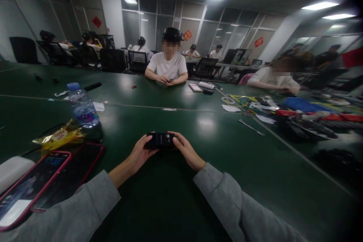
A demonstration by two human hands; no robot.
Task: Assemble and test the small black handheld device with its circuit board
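Note:
Both of my hands hold a small black device (160, 140) just above the dark green table (215, 166). My left hand (139, 155) grips its left end with the fingers curled round it. My right hand (186, 152) grips the right end, thumb on top. Grey sleeves cover both forearms.
Two phones in red cases (48, 181) lie at my left, beside a yellow snack packet (58, 136) and a water bottle (82, 106). A metal tool (251, 127) and a heap of cables and parts (300, 115) sit to the right. A person (168, 64) sits opposite, another person (273, 79) at right.

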